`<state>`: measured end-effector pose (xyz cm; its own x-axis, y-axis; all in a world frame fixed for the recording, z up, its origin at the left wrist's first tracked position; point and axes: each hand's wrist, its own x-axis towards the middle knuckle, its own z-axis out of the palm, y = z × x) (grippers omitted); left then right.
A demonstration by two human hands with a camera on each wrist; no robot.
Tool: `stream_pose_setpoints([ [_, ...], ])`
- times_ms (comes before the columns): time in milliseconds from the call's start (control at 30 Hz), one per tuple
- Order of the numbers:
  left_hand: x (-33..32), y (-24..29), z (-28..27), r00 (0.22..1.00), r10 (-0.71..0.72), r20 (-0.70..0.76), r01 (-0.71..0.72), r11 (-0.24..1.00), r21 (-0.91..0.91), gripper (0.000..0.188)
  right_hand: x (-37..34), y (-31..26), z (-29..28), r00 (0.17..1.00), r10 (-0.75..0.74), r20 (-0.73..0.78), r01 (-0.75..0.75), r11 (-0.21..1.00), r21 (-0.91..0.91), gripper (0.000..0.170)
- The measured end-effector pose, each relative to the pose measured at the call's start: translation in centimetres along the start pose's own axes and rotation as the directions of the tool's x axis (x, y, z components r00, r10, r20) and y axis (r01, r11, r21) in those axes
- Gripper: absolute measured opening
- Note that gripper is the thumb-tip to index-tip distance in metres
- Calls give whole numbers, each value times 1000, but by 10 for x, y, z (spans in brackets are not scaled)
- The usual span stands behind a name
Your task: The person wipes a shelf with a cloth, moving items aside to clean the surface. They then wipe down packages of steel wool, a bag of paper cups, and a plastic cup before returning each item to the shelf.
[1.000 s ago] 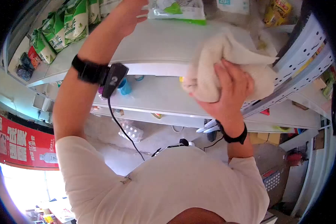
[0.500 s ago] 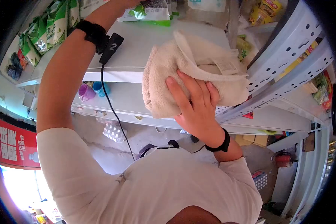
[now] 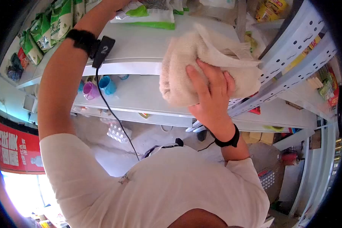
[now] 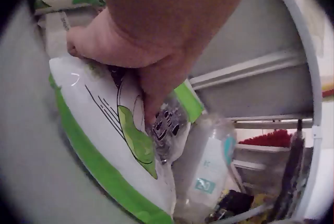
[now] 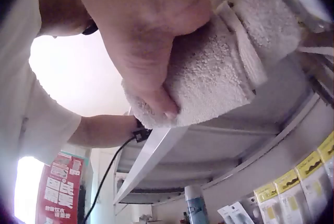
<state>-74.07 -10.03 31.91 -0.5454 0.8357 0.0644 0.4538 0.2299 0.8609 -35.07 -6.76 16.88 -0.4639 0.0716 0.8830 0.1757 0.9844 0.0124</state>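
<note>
We see the right hand [image 3: 212, 95] holding a folded cream towel [image 3: 178, 72], fingers spread across its face and the thumb pressed to its side. In the head view, the towel overlaps the front edge of the upper shelf [image 3: 136, 41], near a perforated upright [image 3: 292, 41]. In the left wrist view, the left hand [image 4: 128, 41] touches a white-and-green bag [image 4: 104, 114] on the shelf; its fingers being partly hidden, we cannot tell whether they grip.
</note>
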Motion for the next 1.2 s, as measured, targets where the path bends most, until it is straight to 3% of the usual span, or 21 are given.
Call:
stream_pose_setpoints([
  [67,-22,-10,-8,993,119,15,-118,992,-47,79,2,-3,-2,999,27,31,-26,999,-33,64],
  [167,-92,1,2,969,147,-197,-182,967,-176,58,7,-6,0,998,51,-31,-52,998,-26,58],
  [233,-155,15,8,934,191,-302,-243,959,-145,57,15,-11,4,990,85,-109,-83,996,23,53],
  [300,-206,8,7,919,280,-278,-354,896,-268,56,22,-20,5,972,152,-180,-136,986,98,47],
  [333,-228,1,4,908,322,-268,-400,856,-328,55,15,-27,15,889,398,-226,-254,840,480,44],
  [367,-241,-18,4,922,259,-287,-362,837,-411,54,9,-32,25,804,548,-230,-293,701,650,43],
  [400,-259,-29,8,933,231,-276,-337,830,-444,57,7,-42,31,724,654,-220,-315,597,738,42],
  [433,-279,-32,18,941,176,-289,-312,780,-542,64,6,-53,37,705,680,-202,-328,565,757,41],
  [467,-292,-53,25,933,91,-349,-249,862,-441,77,6,-67,42,729,660,-181,-330,572,751,40],
  [533,-317,-63,39,974,124,-192,-222,715,-663,84,4,-101,56,783,610,-124,-331,577,746,38],
  [600,-319,-108,58,930,265,-256,-368,647,-668,90,2,-138,70,851,522,-55,-312,588,746,36],
  [633,-323,-116,65,871,346,-349,-486,506,-713,94,1,-155,77,883,468,-25,-294,595,748,35],
  [700,-331,-138,64,870,321,-374,-493,569,-658,96,1,-184,88,941,339,13,-234,618,750,34],
  [767,-332,-184,64,918,344,-197,-380,624,-683,84,3,-205,94,980,198,17,-143,641,754,32],
  [833,-330,-203,71,884,443,-148,-376,485,-790,75,6,-214,99,997,79,1,-52,643,764,30],
  [900,-334,-207,77,904,426,-28,-239,450,-860,72,8,-217,94,982,150,113,-180,574,799,29],
  [933,-335,-206,78,907,420,34,-169,437,-884,71,14,-223,78,850,340,403,-522,429,737,28],
  [967,-338,-203,78,906,413,97,-96,424,-901,69,16,-225,77,810,387,439,-576,386,721,29],
  [1100,-358,-176,69,869,488,77,-213,511,-833,82,16,-229,71,834,397,384,-540,440,717,33],
  [1200,-354,-178,81,865,501,-29,-303,475,-826,77,11,-236,66,909,278,310,-416,555,721,36],
])
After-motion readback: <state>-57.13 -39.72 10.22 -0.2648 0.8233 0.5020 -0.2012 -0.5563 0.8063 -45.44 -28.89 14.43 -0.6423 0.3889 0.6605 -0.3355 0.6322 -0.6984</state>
